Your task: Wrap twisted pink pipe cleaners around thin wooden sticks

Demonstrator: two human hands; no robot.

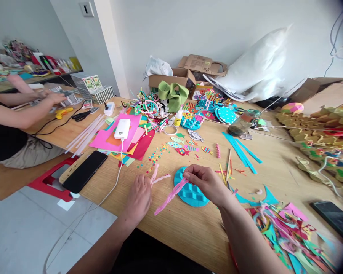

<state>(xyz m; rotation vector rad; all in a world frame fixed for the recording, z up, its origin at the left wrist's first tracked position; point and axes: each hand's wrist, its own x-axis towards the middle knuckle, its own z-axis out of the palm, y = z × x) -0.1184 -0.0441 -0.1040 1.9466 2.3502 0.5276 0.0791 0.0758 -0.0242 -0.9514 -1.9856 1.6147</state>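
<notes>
Between the fingers of my left hand (139, 194) are light pink twisted paper strips (155, 176), whose loose ends stick out above and to the right. My right hand (205, 182) pinches a longer pink twisted paper strip (170, 197) that hangs down to the left. Below and behind that hand, a round blue paper disc (193, 194) with raised folded ridges lies on the table. Just beyond it are several patterned paper fish (191, 148) and small coloured paper dots (157, 154). A short pink twisted piece (218, 150) rests to their right.
Coloured paper sheets (137, 146) carry a white power bank (122, 129), its cable crossing the table's front edge. A black phone (85, 172) is at left, paper scraps (291, 232) at right. A glass jar (244, 122) stands farther back. Another person's arms (25, 114) work at far left.
</notes>
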